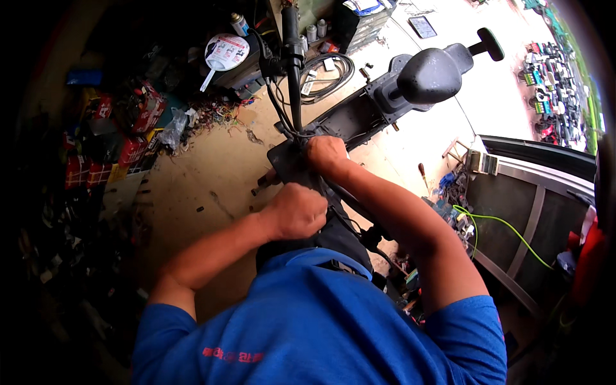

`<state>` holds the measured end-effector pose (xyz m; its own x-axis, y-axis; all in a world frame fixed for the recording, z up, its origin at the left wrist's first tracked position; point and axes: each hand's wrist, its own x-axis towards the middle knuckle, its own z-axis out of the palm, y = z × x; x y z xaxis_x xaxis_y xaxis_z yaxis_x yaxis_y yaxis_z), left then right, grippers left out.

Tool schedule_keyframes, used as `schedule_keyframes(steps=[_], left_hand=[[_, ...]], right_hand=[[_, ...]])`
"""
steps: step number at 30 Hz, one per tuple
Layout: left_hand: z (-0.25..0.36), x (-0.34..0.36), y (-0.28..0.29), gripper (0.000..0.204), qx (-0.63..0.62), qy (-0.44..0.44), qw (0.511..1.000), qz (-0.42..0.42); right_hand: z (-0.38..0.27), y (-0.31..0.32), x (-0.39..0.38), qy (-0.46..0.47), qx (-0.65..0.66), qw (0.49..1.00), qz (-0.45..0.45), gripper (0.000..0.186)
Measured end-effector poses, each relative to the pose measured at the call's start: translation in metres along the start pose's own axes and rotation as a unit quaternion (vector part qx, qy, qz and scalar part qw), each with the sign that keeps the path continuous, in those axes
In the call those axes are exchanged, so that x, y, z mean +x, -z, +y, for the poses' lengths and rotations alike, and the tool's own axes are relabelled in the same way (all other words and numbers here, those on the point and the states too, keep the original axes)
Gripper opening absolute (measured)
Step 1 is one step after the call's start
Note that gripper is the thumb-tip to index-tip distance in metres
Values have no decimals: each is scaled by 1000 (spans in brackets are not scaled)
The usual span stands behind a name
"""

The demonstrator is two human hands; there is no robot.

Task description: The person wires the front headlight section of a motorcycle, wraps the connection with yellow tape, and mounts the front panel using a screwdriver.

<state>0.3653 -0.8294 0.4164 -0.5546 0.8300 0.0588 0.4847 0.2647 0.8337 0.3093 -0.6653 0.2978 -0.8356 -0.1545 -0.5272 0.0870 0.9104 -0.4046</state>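
"Where are your hands?"

"My left hand (294,212) is nearest me, curled into a fist just in front of my black trousers (343,239); I can't tell whether anything is inside it. My right hand (326,154) is farther out, bent down at the middle of the handlebar (292,83), beside the cables (277,102). Its fingertips are hidden, so I can't tell how closed it is or what it holds."

"And the scooter?"

"The scooter (359,119) stretches from under my hands toward the bright right-hand edge of the tan floor (192,179). Past its open trough comes the black saddle (430,76), with a small backrest (491,43) beyond."

"What's around it?"

"To the right, a screwdriver (422,170) and a yellow-green hose (507,224). Farther off, a coiled black cable (347,76) lies between handlebar and saddle, and a round white hand fan (228,52) sits left of the handlebar. Near the floor's far edge is a tablet (422,27); outside, parked scooters (545,96) stand in a row."
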Motion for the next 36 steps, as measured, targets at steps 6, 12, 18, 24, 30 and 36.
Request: schedule_keyframes(steps=[6,12,18,24,30,36], left_hand=[[-14,-9,-14,22,27,20,999,33],[-26,-22,-11,21,69,42,994,75],[-23,-18,0,17,106,24,990,90],[-29,-14,-2,15,152,-17,984,87],[-21,-9,6,15,153,-50,984,75],[-29,-10,-1,16,92,-62,991,79]], right_hand=[[-7,12,-5,-80,16,996,-44,39],[-28,75,-60,-44,-27,982,-182,80],[-43,97,-76,-51,-69,985,-151,82],[-25,95,-80,-58,46,971,-226,62],[-9,79,-80,-105,202,930,-288,44],[13,37,-75,221,89,969,-69,37]])
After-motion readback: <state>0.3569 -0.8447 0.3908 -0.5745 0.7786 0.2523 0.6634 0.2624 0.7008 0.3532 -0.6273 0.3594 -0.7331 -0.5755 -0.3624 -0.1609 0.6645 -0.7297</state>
